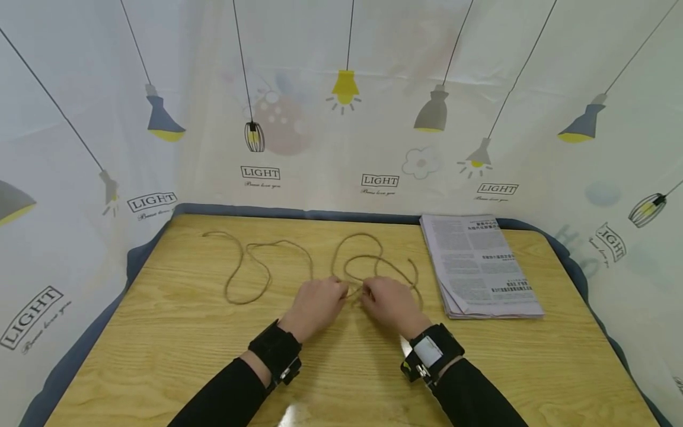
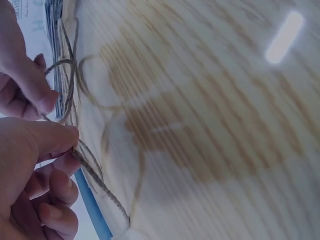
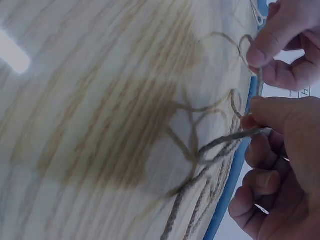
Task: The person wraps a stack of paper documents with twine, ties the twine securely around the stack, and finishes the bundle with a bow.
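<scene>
A thin brown twine (image 1: 256, 296) lies in loose curves on the wooden table, with more loops behind and to the right of the hands. My left hand (image 1: 318, 302) pinches the twine between thumb and forefinger, its other fingers curled, as the left wrist view shows with the twine (image 2: 102, 187) trailing off. Close beside it, my right hand (image 1: 391, 301) pinches another part of the same twine. In the right wrist view, strands (image 3: 220, 142) run from the right fingertips down to the table. A short stretch of twine spans the small gap between both hands.
A folded stack of newspaper (image 1: 480, 267) lies at the back right of the wooden table (image 1: 176, 350). Behind the table hangs a pale cloth (image 1: 309, 178) printed with lamps, its dark blue border (image 1: 245, 210) along the table's back edge. Each wrist wears a black strap.
</scene>
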{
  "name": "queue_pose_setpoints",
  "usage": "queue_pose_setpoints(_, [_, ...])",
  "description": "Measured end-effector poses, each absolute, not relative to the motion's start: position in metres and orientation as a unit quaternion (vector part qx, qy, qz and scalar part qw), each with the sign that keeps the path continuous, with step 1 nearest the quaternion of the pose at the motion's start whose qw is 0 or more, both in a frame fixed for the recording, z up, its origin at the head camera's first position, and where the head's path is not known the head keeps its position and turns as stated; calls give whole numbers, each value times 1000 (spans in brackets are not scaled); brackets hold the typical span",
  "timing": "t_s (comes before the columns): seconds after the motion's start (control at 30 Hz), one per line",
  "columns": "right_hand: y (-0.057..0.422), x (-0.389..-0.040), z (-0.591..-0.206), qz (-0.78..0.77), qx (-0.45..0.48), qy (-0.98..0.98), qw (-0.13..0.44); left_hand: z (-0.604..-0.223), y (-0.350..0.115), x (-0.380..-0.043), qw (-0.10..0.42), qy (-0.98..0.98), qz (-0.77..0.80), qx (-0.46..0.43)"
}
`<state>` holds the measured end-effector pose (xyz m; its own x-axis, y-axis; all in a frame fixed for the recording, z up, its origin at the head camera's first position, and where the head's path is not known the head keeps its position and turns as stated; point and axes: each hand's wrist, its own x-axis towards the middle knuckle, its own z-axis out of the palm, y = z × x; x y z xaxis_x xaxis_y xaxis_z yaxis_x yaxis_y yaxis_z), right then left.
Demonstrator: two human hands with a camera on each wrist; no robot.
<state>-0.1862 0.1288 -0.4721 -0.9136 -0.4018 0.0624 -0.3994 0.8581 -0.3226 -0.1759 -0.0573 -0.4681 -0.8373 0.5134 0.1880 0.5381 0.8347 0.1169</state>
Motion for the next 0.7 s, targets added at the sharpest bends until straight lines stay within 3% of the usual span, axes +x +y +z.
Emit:
queue_pose_setpoints(0.13, [133, -187, -469, -175, -182, 968, 10, -469, -60, -175, 82, -955, -73, -275])
queue_pose_setpoints(0.37, [148, -190, -460, -192, -161, 967, -45, -471, -69, -175, 77, -958, -70, -267])
queue_pose_setpoints(0.7, [190, -191, -449, -254, -109, 958, -77, -472, -94, -177, 61, -966, -69, -242])
